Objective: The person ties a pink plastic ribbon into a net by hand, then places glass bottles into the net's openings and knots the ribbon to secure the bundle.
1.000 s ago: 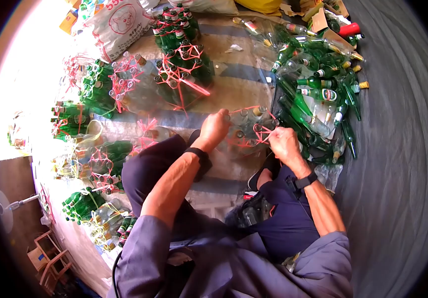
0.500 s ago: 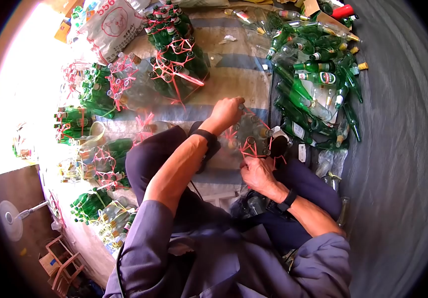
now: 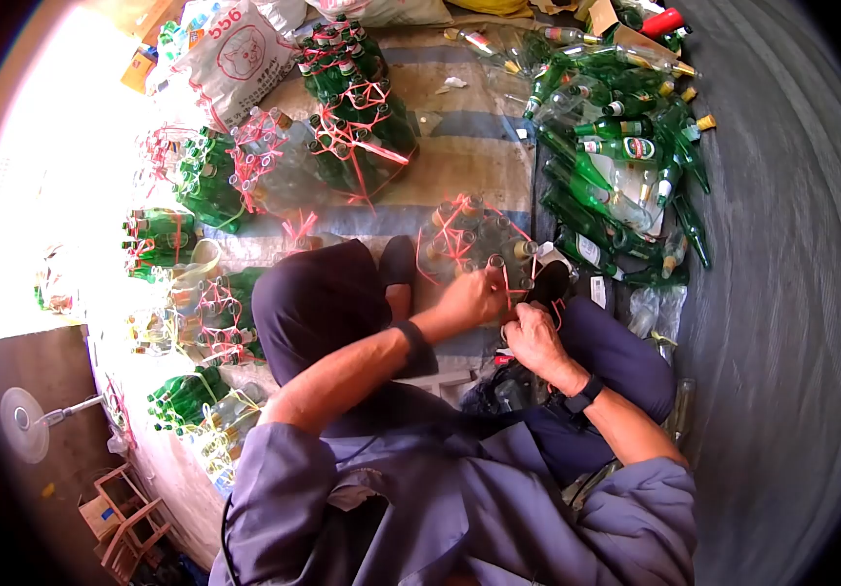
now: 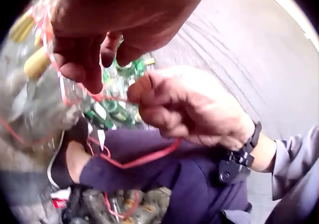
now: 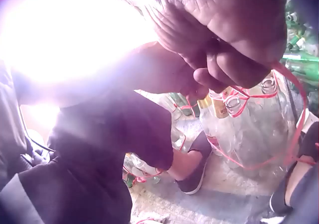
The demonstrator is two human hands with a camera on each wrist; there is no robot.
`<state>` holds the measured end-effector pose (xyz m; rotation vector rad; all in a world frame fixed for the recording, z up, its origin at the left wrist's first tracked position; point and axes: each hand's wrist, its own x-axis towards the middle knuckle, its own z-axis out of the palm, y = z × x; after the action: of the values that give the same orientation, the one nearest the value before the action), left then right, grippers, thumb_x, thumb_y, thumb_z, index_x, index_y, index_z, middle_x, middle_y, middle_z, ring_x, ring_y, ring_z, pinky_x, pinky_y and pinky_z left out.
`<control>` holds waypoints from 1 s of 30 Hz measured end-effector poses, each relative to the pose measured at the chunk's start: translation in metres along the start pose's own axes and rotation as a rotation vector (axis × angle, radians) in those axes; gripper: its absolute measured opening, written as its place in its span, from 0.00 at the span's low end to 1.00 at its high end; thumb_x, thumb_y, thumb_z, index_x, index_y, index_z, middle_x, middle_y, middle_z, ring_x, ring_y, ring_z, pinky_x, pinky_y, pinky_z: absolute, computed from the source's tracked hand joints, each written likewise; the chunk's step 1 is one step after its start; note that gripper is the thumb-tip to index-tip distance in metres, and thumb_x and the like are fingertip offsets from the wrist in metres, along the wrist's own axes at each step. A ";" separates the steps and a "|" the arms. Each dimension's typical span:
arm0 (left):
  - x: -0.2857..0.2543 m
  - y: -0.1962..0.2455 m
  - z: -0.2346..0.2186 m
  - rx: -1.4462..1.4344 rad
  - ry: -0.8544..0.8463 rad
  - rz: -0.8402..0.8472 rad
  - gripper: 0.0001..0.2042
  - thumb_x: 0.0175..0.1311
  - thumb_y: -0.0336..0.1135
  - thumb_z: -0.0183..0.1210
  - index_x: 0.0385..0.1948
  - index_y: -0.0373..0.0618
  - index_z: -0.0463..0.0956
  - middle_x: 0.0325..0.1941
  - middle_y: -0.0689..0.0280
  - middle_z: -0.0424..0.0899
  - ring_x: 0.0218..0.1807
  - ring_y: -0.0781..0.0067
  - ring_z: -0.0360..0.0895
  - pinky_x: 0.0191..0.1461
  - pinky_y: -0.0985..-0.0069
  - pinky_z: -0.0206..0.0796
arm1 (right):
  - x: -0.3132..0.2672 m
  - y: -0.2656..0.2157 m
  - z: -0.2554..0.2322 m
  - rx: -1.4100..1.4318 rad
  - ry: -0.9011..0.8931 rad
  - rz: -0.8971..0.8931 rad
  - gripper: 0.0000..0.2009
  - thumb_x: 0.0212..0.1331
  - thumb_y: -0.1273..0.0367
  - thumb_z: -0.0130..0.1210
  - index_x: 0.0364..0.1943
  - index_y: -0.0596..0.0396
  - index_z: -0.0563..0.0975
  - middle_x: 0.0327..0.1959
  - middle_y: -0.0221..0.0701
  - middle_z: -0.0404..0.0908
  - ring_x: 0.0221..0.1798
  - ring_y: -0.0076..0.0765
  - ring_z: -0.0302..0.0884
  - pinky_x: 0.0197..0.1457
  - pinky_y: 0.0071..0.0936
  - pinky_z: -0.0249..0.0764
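A bundle of clear glass bottles (image 3: pixel 469 239), laced round the necks with pink plastic twine (image 3: pixel 454 234), stands between the person's legs. My left hand (image 3: pixel 479 296) is at the near edge of the bundle, its curled fingers pinching the twine beside the bottle necks. Just right of it, my right hand (image 3: pixel 537 344) grips the twine with fingers folded in. In the left wrist view a short stretch runs between the fingertips of both hands, and a loose tail (image 4: pixel 149 158) hangs below the right hand. In the right wrist view the twine (image 5: pixel 299 97) loops down beside the bottles.
Loose green bottles (image 3: pixel 625 146) lie heaped at the right on a dark sheet (image 3: pixel 762 293). Tied bundles of green bottles (image 3: pixel 357 117) and clear ones stand at the left and back. A white printed sack (image 3: pixel 235 63) is at the back left. A fan (image 3: pixel 25 420) stands far left.
My left hand has come from the far side of the bundle back toward the body, beside the right hand. My right hand moved nearer the body, then slightly right; the bundle has turned.
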<state>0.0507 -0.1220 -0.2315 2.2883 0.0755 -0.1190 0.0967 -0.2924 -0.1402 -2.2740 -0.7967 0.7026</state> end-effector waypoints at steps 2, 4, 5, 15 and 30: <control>-0.012 0.004 0.027 -0.159 0.005 0.036 0.08 0.48 0.34 0.59 0.29 0.44 0.81 0.35 0.63 0.82 0.42 0.57 0.81 0.39 0.64 0.76 | -0.001 0.013 0.007 -0.010 -0.009 -0.061 0.06 0.52 0.73 0.49 0.27 0.64 0.74 0.29 0.49 0.77 0.36 0.60 0.74 0.43 0.48 0.71; -0.014 0.015 0.034 -0.603 -0.066 -0.173 0.08 0.45 0.32 0.59 0.29 0.44 0.81 0.35 0.62 0.82 0.43 0.57 0.80 0.44 0.66 0.75 | -0.001 0.022 0.013 -0.031 0.000 -0.058 0.07 0.52 0.72 0.48 0.26 0.64 0.74 0.28 0.49 0.78 0.35 0.59 0.75 0.42 0.47 0.72; -0.016 0.023 0.027 -0.603 -0.066 -0.173 0.08 0.45 0.32 0.59 0.29 0.44 0.81 0.35 0.62 0.82 0.43 0.57 0.80 0.44 0.66 0.75 | -0.002 0.024 0.015 -0.047 0.004 -0.055 0.08 0.53 0.72 0.48 0.26 0.65 0.74 0.27 0.49 0.78 0.33 0.57 0.76 0.41 0.46 0.72; -0.014 0.016 0.025 -0.806 -0.161 -0.388 0.09 0.42 0.32 0.60 0.28 0.43 0.80 0.35 0.60 0.83 0.41 0.57 0.81 0.44 0.66 0.74 | 0.002 0.021 -0.001 0.780 -0.369 0.436 0.09 0.56 0.69 0.47 0.22 0.57 0.74 0.19 0.34 0.78 0.16 0.24 0.71 0.15 0.24 0.63; -0.038 0.058 0.031 -0.097 -0.015 0.089 0.06 0.60 0.30 0.51 0.28 0.37 0.73 0.28 0.48 0.81 0.30 0.40 0.80 0.33 0.50 0.70 | 0.044 0.056 0.025 1.012 -0.174 0.680 0.07 0.62 0.70 0.56 0.30 0.57 0.81 0.20 0.26 0.76 0.20 0.23 0.73 0.22 0.24 0.72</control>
<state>0.0161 -0.1844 -0.2042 2.1898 -0.0280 -0.0847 0.1304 -0.2881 -0.2077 -1.4897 0.3052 1.2525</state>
